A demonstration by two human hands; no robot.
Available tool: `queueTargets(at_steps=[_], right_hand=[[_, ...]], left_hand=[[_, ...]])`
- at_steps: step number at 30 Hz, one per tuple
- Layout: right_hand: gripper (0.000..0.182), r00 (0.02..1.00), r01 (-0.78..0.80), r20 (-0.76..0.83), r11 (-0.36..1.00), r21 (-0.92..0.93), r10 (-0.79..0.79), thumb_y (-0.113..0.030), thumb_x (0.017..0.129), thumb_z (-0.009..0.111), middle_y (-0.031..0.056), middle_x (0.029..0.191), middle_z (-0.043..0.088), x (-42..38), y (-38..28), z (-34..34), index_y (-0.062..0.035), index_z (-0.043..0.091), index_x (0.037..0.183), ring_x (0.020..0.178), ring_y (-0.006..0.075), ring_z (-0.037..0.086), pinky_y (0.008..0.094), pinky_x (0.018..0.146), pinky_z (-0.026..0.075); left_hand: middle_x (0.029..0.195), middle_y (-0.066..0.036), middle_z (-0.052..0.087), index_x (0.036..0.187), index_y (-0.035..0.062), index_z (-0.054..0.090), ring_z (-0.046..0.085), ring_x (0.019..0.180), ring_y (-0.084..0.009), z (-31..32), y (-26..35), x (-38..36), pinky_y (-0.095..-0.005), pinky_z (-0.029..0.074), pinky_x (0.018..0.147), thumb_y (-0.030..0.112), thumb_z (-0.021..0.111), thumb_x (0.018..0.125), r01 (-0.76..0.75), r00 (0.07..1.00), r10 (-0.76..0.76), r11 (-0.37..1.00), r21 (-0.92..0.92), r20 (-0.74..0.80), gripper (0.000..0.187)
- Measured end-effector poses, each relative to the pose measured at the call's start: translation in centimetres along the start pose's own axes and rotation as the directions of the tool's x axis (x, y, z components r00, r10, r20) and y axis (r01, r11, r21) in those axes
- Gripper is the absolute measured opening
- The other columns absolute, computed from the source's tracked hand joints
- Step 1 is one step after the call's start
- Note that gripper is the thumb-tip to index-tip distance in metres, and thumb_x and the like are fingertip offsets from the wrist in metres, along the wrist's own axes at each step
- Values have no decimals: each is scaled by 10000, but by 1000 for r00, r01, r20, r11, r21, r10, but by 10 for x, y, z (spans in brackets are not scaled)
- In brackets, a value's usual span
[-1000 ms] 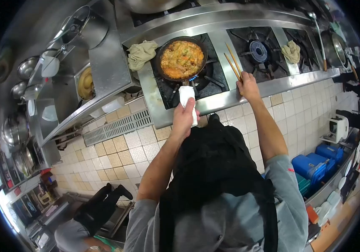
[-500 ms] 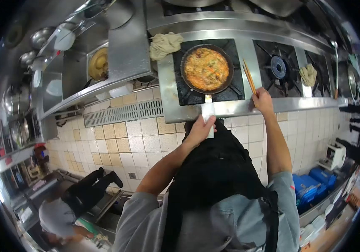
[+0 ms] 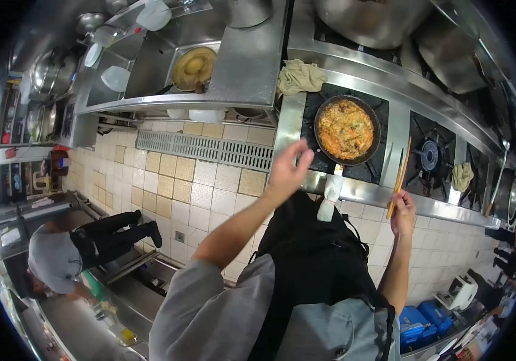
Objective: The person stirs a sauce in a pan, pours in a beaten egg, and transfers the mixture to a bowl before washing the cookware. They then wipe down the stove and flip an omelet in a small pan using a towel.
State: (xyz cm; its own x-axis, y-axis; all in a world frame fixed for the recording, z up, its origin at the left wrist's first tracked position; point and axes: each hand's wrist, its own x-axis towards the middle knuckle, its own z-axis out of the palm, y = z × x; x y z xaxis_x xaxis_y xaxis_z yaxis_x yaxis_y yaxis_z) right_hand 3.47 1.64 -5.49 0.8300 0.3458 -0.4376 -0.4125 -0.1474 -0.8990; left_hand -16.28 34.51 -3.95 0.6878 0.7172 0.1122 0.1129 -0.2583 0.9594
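Observation:
A frying pan (image 3: 318, 129) rests on the left burner, full of an orange-yellow egg-like mixture (image 3: 347, 129) with green bits. Its handle (image 3: 330, 197), wrapped in white cloth, points toward me over the stove's front edge. My left hand (image 3: 288, 171) is off the handle, in the air by the stove's front left corner. Its fingers are apart and hold nothing. Long wooden chopsticks (image 3: 401, 171) stand in the grip of my right hand (image 3: 403, 212), right of the pan and in front of the stove edge.
A crumpled cloth (image 3: 300, 77) lies behind the pan, and a second cloth (image 3: 462, 176) lies by the right burner (image 3: 430, 155). To the left is a sink (image 3: 161, 66) holding a yellowish round vessel (image 3: 194, 67). Another person (image 3: 59, 253) works at a counter lower left.
My left hand has let go of the pan handle and moved left. My right hand has drawn back toward me with the chopsticks. The camera view has shifted, so the stove appears farther right.

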Motion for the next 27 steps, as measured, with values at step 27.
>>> queueTargets(at_steps=[27], right_hand=[[146, 976, -166, -88, 946, 280, 197, -138, 929, 681, 28, 792, 591, -99, 28, 35, -58, 590, 1010, 683, 120, 557, 259, 638, 468]], left_hand=[[1439, -237, 448, 1407, 67, 501, 449, 1308, -473, -39, -61, 26, -473, 455, 1056, 136, 584, 911, -497, 834, 49, 500, 710, 549, 508]])
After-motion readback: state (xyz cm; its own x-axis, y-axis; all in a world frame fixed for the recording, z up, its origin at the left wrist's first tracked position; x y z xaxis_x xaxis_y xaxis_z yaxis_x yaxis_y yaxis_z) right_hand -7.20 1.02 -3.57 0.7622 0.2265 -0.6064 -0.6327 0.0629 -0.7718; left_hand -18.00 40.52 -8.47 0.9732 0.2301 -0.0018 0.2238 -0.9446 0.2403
